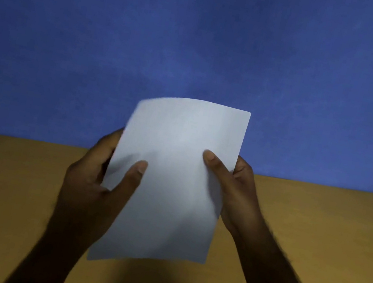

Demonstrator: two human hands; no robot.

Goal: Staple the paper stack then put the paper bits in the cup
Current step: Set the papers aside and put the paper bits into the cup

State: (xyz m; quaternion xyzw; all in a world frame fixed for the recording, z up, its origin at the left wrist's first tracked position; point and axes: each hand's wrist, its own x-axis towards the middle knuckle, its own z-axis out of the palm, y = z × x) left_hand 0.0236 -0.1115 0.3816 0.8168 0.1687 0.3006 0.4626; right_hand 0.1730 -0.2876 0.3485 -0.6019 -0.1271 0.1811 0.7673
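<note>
- The paper [174, 176] is white and blank on the side facing the camera, held up in the air above the table [10, 185], roughly in the middle of the view.
- It stands nearly upright and leans a little to the right, its top edge against the blue wall [200, 31] behind and its bottom edge over the tabletop.
- Whether it is one sheet or a stack cannot be told; only the front face shows, and its upper left corner is blurred.
- The sheet bows slightly, with a soft shadow across its lower half.
- The left hand [88, 181] grips the paper's left edge about halfway down: the thumb [136, 172] lies across the front and the fingers are behind the sheet, mostly hidden.
- The right hand [238, 193] grips the right edge a little higher up, its thumb [214, 162] pressed on the front face and its fingers wrapped behind.
- Both forearms rise from the bottom of the view, bare, and are dark and somewhat blurred.
- The table is yellowish brown and meets the wall along a straight line behind the hands.
</note>
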